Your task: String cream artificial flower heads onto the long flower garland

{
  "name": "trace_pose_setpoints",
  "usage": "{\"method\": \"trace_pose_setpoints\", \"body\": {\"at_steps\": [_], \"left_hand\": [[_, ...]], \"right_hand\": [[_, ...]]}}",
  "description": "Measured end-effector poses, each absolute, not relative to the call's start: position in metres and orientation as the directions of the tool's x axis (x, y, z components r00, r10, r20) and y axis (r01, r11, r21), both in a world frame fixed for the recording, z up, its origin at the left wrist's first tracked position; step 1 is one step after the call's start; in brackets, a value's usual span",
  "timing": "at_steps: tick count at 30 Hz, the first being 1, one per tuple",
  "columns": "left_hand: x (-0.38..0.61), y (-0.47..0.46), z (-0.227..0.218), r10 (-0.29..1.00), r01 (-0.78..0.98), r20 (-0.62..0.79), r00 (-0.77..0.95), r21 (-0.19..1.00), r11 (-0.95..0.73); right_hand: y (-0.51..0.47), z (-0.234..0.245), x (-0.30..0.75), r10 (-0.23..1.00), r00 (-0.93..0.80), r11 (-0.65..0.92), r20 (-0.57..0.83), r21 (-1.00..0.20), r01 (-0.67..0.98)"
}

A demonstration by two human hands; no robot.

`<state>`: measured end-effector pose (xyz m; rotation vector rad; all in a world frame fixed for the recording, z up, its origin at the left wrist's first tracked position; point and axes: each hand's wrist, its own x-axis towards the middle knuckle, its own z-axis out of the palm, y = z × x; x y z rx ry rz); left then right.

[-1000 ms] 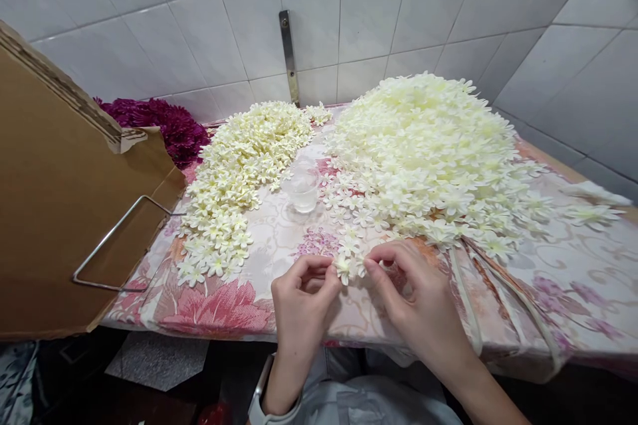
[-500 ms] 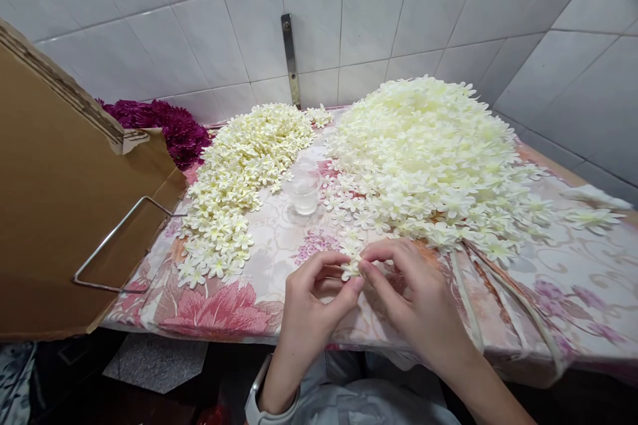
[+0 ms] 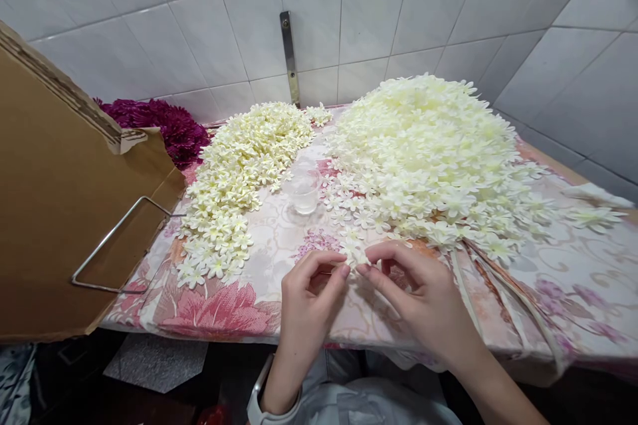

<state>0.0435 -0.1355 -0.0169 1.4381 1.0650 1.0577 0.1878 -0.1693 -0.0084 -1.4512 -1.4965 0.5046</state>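
Near the front of the table my left hand [image 3: 312, 299] and my right hand [image 3: 416, 285] meet fingertip to fingertip. Between them they pinch a small white artificial flower [image 3: 355, 257], each hand holding one side with thumb and forefinger. Fingertips cover part of its petals. Just beyond my right hand rises a large heap of white flowers [image 3: 423, 146], its loose edge reaching close to my fingers. A pile of smaller cream flowers [image 3: 239, 179] lies to the left. Between the piles stands a clear plastic cup [image 3: 305, 192].
A cardboard box [image 3: 64, 199] with a bent wire handle [image 3: 107, 239] stands at the left. Purple flowers [image 3: 169, 129] lie behind it. A floral tablecloth [image 3: 219, 309] covers the table, and strips [image 3: 518, 299] hang over its front edge. A tiled wall [image 3: 309, 6] closes the back.
My fingertips have drawn slightly apart, the left hand shifting a little left and the right a little right. The flower has turned or spread between them and remains pinched.
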Motion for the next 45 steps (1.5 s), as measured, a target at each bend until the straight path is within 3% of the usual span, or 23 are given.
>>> {"method": "trace_pose_setpoints", "body": {"at_steps": [7,12,18,22,26,30,35,40,42,45], "left_hand": [[0.043,-0.135,-0.019,0.972,0.100,0.104,0.212,0.987,-0.127],[0.044,-0.136,-0.019,0.971,0.106,0.107,0.214,0.986,-0.132],[0.044,-0.135,-0.018,0.977,0.127,0.108,0.184,0.983,-0.133],[0.045,-0.135,-0.016,0.981,0.126,0.096,0.171,0.985,-0.119],[0.045,-0.136,-0.016,0.984,0.128,0.088,0.156,0.986,-0.108],[0.045,-0.135,-0.016,0.978,0.140,0.107,0.181,0.981,-0.133],[0.046,-0.134,-0.014,0.960,0.159,0.149,0.237,0.969,-0.190],[0.045,-0.136,-0.014,0.962,0.155,0.164,0.217,0.968,-0.199],[0.045,-0.136,-0.015,0.972,0.148,0.147,0.183,0.973,-0.175],[0.046,-0.136,-0.015,0.984,0.138,0.114,0.141,0.981,-0.133]], "right_hand": [[-0.168,-0.005,0.195,0.927,0.273,0.139,0.259,-0.910,0.391],[-0.167,-0.005,0.194,0.917,0.378,-0.004,0.130,-0.943,0.333],[-0.163,-0.006,0.202,0.847,0.483,-0.097,0.222,-0.829,0.551],[-0.162,-0.003,0.209,0.901,0.416,-0.106,0.123,-0.868,0.486],[-0.162,0.002,0.208,0.914,0.365,-0.006,0.176,-0.894,0.447],[-0.163,0.003,0.206,0.948,0.306,-0.027,0.092,-0.931,0.364],[-0.163,0.000,0.199,0.989,0.141,-0.017,0.037,-0.931,0.363],[-0.162,-0.001,0.196,0.995,0.100,-0.017,0.024,-0.920,0.390],[-0.162,-0.001,0.198,0.989,0.143,-0.016,0.049,-0.906,0.423],[-0.162,0.001,0.201,0.914,0.289,0.063,0.285,-0.804,0.592]]}}
